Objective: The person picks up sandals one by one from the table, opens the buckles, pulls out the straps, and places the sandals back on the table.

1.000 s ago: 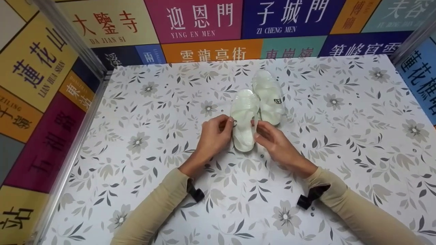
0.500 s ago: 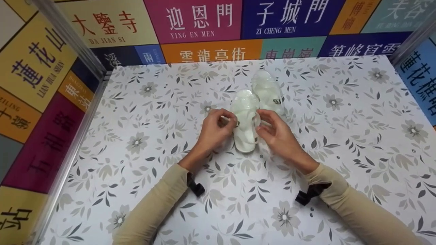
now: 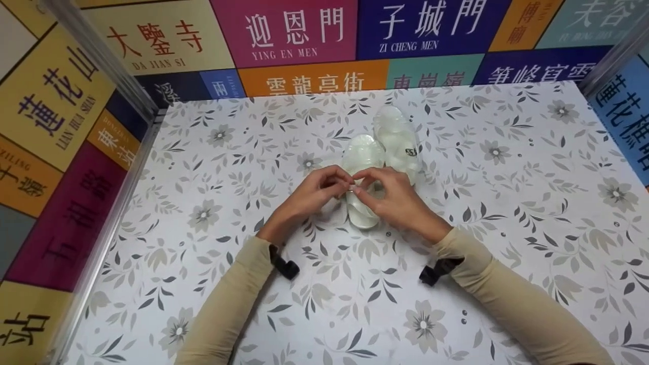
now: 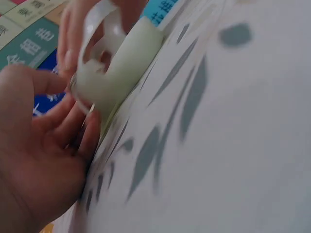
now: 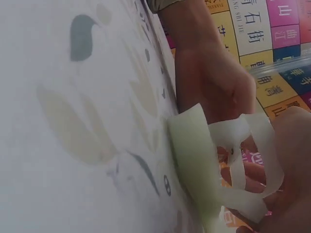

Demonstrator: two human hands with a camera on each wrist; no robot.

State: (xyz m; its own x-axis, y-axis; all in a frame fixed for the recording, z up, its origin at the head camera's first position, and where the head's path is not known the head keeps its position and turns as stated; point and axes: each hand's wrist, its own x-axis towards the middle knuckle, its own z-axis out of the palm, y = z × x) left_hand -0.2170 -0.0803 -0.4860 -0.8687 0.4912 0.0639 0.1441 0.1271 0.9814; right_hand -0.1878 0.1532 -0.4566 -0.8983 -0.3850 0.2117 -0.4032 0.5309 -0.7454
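A pale green, translucent sandal (image 3: pixel 363 150) lies on the table with its toe toward the wall. My left hand (image 3: pixel 315 193) pinches the small metal buckle (image 4: pixel 73 82) on its left side. From the right, my right hand (image 3: pixel 395 194) reaches over the sandal, pinching the ankle strap (image 5: pixel 273 154) close to the buckle, and the fingertips of both hands nearly meet. That strap arches above the heel in both wrist views. Its end is hidden between the fingers, so I cannot tell whether it passes through the buckle.
A matching sandal (image 3: pixel 394 126) with a dark buckle lies just behind and to the right. White floral cloth (image 3: pixel 507 203) covers the table. Colourful panels with lettering (image 3: pixel 294 35) stand along the back and sides.
My right hand has moved left across the sandal, bringing the strap from the right side to the buckle. My left hand stays at the buckle. Both sandals remain in place.
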